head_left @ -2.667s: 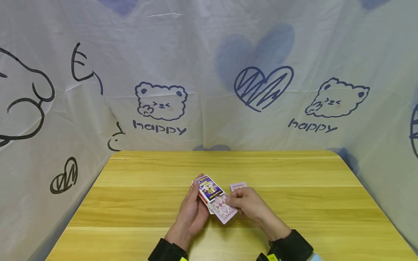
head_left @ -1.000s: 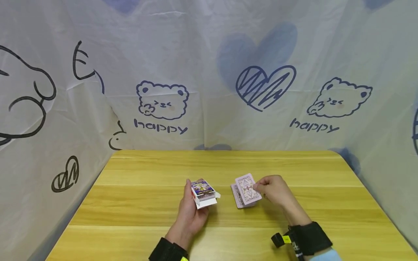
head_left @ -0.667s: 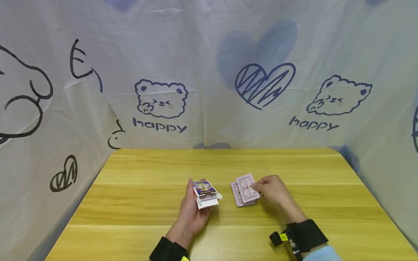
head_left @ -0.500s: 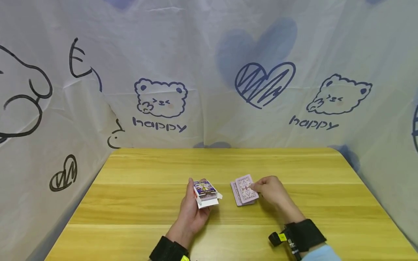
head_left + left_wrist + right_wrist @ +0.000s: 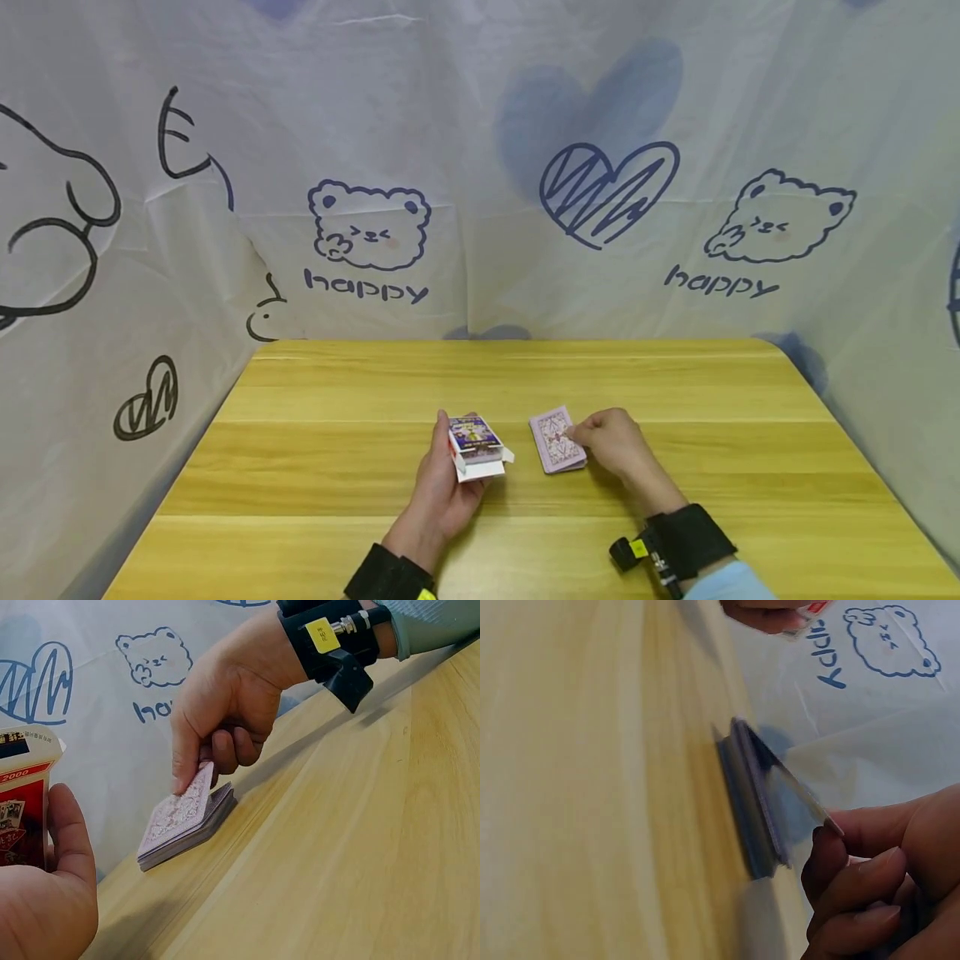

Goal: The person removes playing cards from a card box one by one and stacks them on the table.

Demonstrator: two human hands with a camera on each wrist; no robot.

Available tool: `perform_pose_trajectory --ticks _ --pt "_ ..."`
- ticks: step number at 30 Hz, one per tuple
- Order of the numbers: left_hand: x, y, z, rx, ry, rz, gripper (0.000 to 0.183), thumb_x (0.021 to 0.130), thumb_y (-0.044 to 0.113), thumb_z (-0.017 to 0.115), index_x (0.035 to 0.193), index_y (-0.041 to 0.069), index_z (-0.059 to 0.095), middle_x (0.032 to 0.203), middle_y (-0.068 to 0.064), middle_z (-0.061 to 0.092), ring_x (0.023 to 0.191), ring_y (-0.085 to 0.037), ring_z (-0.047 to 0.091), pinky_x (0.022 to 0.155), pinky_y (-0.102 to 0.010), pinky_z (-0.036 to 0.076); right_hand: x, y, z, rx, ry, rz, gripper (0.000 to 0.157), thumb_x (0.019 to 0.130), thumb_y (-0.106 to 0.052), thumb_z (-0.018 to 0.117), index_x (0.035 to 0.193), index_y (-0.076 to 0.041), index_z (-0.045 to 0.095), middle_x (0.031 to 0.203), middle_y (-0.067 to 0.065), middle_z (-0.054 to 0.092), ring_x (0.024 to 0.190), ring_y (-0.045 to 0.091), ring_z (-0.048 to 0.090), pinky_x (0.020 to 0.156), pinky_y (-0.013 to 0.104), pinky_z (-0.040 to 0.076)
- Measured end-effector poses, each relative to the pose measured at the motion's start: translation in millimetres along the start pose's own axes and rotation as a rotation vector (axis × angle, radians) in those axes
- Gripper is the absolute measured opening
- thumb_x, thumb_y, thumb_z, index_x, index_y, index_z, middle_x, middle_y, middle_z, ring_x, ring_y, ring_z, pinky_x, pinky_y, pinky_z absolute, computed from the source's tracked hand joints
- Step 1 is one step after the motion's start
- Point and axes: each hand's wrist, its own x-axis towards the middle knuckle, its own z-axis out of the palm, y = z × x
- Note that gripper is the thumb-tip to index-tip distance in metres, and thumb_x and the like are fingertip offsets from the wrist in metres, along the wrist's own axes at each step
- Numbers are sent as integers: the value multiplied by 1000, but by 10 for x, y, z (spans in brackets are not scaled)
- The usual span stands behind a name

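My left hand [image 5: 442,492] holds a playing-card box [image 5: 474,432] above the table, its fingers and thumb around the sides. The box has a purple picture on top, and its open end with a white flap faces me; card edges show inside. My right hand [image 5: 618,446] pinches the edge of a pink-patterned playing card [image 5: 558,438] between thumb and index finger. This card lies back up over a stack of cards [image 5: 216,819] on the table. In the right wrist view its pinched edge is tilted up off the stack, while the opposite edge touches it.
The wooden table [image 5: 322,467] extends around both hands. Behind it and along the sides hangs a pale cloth [image 5: 480,250] with drawn bears and hearts. A black wrist band [image 5: 690,542] with a small camera sits on my right wrist.
My right hand has moved from the box to the stack with a card, then shifted left and lowered it into line with the cards below. The left hand has turned the box's open end toward me.
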Motion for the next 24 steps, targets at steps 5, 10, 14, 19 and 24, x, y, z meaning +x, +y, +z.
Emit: perform_pose_trajectory --ticks 5,10,14,19,24 --pt "-1 -5 1 16 6 -5 78 95 66 36 148 9 26 140 -18 40 115 -24 56 88 -29 56 2 27 33 -83 17 16 26 88 -24 69 70 -5 66 63 3 54 51 14 41 43 24 29" --pt "2 -5 4 25 -1 -5 80 95 66 36 148 9 26 140 -19 39 117 -25 55 89 -30 55 3 45 52 -132 30 14 26 87 -26 69 70 -7 65 63 3 54 50 15 43 43 24 30" --pt "1 -6 2 25 -8 -6 90 88 71 45 150 10 25 141 -18 38 118 -24 54 89 -29 55 1 52 64 -163 37 -5 27 86 -26 69 70 -7 63 62 3 53 50 14 43 42 24 30" --pt "0 -7 0 28 -11 -8 95 84 73 50 151 11 24 142 -18 37 118 -24 53 89 -29 55 -1 55 73 -187 46 -23 26 86 -26 70 69 -7 61 62 3 54 51 15 44 43 24 31" --pt "1 -2 -1 39 -17 -14 85 91 70 39 151 11 24 142 -18 36 119 -24 52 91 -30 54 12 56 91 -190 58 -17 25 83 -26 71 70 -8 61 64 4 56 52 17 47 43 25 33"
